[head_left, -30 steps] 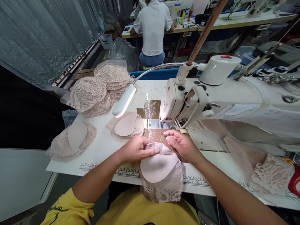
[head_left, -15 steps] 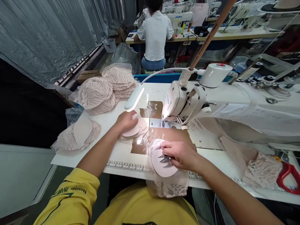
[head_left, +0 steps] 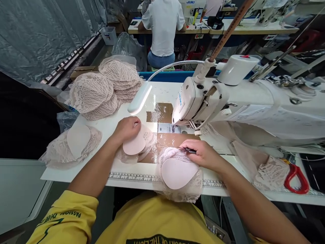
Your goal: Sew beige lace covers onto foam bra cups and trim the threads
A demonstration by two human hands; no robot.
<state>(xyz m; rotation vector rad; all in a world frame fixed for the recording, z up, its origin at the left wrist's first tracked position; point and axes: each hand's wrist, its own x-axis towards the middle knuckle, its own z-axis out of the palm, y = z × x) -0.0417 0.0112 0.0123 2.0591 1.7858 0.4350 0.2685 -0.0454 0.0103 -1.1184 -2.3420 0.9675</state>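
Observation:
My left hand (head_left: 127, 129) is closed in a pinch at the top edge of a pale pink bra cup (head_left: 134, 144), which lies with lace left of the sewing machine's needle area. In my right hand (head_left: 203, 153) are small thread snips (head_left: 189, 150), their blades pointing left at the lace edge of a second bra cup (head_left: 179, 173). That cup rests at the table's front edge, its lace and sheer fabric hanging over. The sewing machine head (head_left: 186, 101) stands just beyond my right hand.
Stacks of lace pieces (head_left: 91, 93) stand at the back left, with another cup on lace (head_left: 78, 140) nearer. A lamp (head_left: 139, 98) hangs over the table (head_left: 122, 113). Red-handled scissors (head_left: 297, 179) and bunched lace (head_left: 271, 173) lie right. A person (head_left: 164, 30) sits ahead.
My right hand has moved up with the snips, from over the near cup to its upper lace edge. The left hand has shifted to the left cup's top edge. The view has tilted down.

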